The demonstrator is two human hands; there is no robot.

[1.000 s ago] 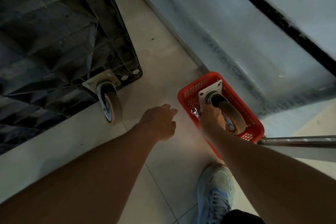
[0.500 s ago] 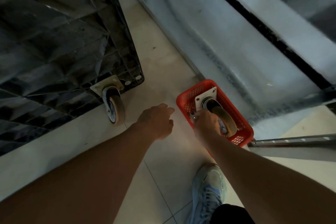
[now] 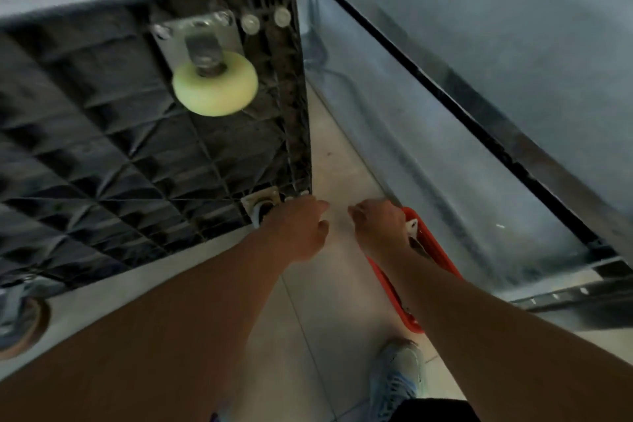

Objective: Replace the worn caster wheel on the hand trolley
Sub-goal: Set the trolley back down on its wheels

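Both hands left the red mesh basket (image 3: 442, 257), loosely curled

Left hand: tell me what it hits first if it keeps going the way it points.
Probably the trolley corner by the caster. The left hand points up the frame beside that edge, partly covering the caster. Depth is unclear, so it could pass onto bare floor instead.

black ribbed trolley (image 3: 102, 147), pale yellow wheel (image 3: 215, 87), red basket (image 3: 431, 250)

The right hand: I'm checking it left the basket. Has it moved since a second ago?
Yes. The right hand has pulled out of the red basket toward the trolley, now beside the basket's left rim.
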